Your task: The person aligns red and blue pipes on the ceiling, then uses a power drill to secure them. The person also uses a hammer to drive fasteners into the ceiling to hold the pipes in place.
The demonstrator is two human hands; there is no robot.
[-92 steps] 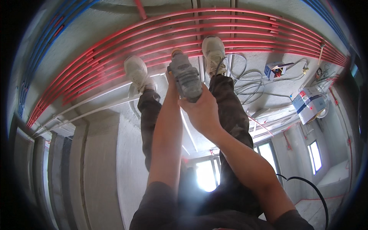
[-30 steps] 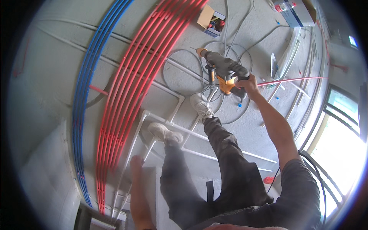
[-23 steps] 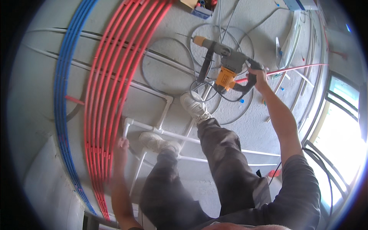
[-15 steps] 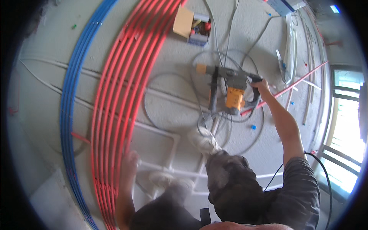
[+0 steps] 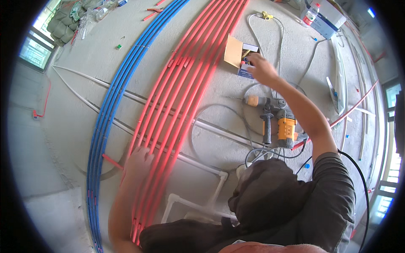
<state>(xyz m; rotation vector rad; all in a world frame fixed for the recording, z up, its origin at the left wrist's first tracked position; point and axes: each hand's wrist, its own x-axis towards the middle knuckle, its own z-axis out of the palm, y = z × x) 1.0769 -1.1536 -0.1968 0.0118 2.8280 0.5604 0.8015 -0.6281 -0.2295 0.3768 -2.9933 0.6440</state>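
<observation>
My right hand reaches into a small open cardboard box beyond the tool. Its fingertips dip among small coloured items inside, so their grip is hidden. On the floor below that forearm lies an orange-and-grey rotary hammer with a black side handle. My left hand rests on the bundle of red pipes, fingers extended and slightly blurred, holding nothing that I can see.
Blue pipes run left of the red ones. White conduit forms angled runs near my legs. Grey cable loops round the hammer. A larger box with a plastic bottle stands at the far right.
My right hand has let go of the rotary hammer's handle and moved into the small box. The hammer now lies on the floor. My left hand has come forward along the red pipes.
</observation>
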